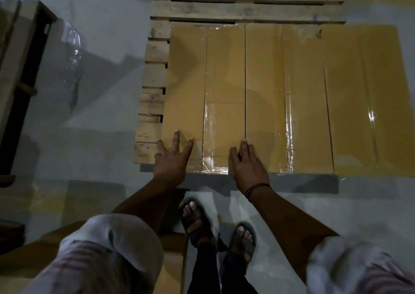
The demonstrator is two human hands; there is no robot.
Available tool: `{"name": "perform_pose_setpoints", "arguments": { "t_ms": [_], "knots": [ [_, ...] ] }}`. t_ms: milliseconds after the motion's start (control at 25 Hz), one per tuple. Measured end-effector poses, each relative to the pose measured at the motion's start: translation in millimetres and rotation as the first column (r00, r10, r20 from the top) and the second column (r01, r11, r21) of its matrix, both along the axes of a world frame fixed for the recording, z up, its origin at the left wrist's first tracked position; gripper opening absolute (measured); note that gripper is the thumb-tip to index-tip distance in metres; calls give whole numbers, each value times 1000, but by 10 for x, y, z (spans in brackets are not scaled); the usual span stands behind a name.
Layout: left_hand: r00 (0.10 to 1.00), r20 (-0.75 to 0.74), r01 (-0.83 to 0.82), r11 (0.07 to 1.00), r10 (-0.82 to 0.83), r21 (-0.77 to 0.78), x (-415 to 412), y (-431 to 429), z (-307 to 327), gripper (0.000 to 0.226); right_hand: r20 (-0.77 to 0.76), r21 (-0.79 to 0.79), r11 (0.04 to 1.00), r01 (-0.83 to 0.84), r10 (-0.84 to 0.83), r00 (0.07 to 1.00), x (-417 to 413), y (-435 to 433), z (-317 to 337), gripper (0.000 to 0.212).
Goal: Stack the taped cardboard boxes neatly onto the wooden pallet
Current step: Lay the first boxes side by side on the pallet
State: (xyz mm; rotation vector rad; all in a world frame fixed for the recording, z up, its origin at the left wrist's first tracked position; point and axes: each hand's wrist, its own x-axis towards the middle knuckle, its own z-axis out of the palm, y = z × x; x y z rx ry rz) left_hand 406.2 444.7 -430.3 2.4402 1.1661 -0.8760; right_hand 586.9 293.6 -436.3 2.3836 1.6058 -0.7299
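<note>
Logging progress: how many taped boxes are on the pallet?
3, side by side at the near edge of the pallet: left box, middle box, right box. Any beneath may be hidden.

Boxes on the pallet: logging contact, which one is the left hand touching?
The leftmost box, beside the bare pallet slats: the left hand lies flat on its near-left corner, not on the middle box or rightmost box.

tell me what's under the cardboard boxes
The wooden pallet: its slats show along the left edge and beyond the cardboard boxes. The slats directly beneath them are covered.
</note>
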Motion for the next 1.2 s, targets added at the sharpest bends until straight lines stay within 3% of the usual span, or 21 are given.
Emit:
{"name": "perform_pose_setpoints", "arguments": {
  "t_ms": [400, 560, 680, 760, 800, 920, 960, 1040, 1200],
  "knots": [
    [1000, 9, -10, 1000, 10, 15, 39, 31, 6, 106, -33, 50, 998, 30, -28, 999, 47, 42, 60, 70],
    [998, 42, -41, 997, 44, -71, -5, 106, 16, 111, -89, 86, 996, 16, -8, 996, 106, 17, 44, 81],
    [981, 170, -72, 991, 91, -114, -93, 147, 28, 113, -331, 200, 934, 295, -219, 918, 240, -48, 23, 73],
    [904, 302, -266, 952, 302, -154, -140, 213, -11, 111, -459, 219, 835, 505, -368, 809, 378, -59, 22, 65],
    [832, 370, -373, 910, 414, -182, -160, 262, -47, 109, -454, 227, 821, 524, -387, 803, 437, -33, 29, 63],
    [567, 560, -493, 794, 604, -356, -150, 437, -150, 84, -372, 285, 894, 346, -229, 900, 438, 156, 57, 60],
    [526, 577, -515, 774, 624, -367, -121, 477, -184, 75, -340, 307, 915, 261, -151, 928, 403, 238, 46, 59],
    [510, 580, -554, 759, 635, -342, -62, 565, -277, 75, -269, 285, 943, 173, -95, 958, 339, 415, 18, 60],
    [533, 562, -570, 759, 633, -313, -42, 655, -487, 94, -153, 175, 962, 209, -183, 971, 257, 526, -79, 59]
  ]
}}
